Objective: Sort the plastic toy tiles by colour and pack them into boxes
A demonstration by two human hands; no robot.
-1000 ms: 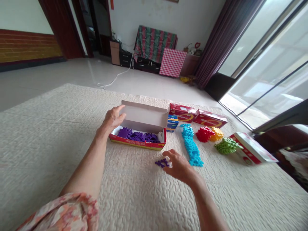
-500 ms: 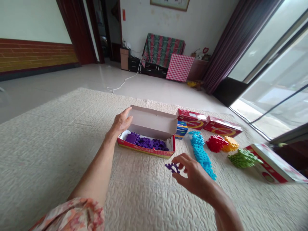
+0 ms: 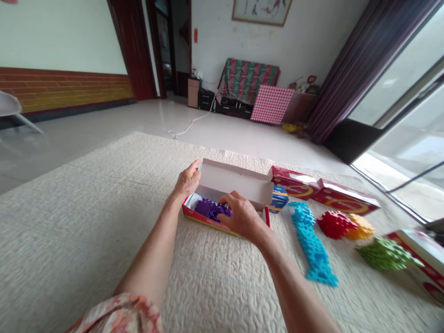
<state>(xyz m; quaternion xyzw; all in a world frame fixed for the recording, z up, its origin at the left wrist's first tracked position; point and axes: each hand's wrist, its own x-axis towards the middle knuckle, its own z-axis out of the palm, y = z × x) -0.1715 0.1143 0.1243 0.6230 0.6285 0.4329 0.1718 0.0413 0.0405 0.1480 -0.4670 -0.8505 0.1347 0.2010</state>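
Observation:
An open red box [image 3: 208, 224] with its pale lid raised holds several purple toy pieces [image 3: 204, 208]. My left hand [image 3: 189, 179] grips the lid's left edge, thumb and fingers on either side of the cardboard. Over the box's middle, my right hand [image 3: 239, 215] reaches in with its fingers curled round a purple piece [image 3: 224, 212]. It covers the right part of the contents.
Right of the box lie turquoise pieces [image 3: 312, 245], red pieces [image 3: 335, 224], yellow pieces [image 3: 360, 226] and green pieces [image 3: 385, 253]. Behind stand a blue box [image 3: 279, 199] and two red boxes [image 3: 294, 182]. Everything rests on a cream quilted cover [image 3: 114, 199].
My right hand has moved up and left, from in front of the box into it, with the purple piece. My left hand stays on the lid. The view has shifted left.

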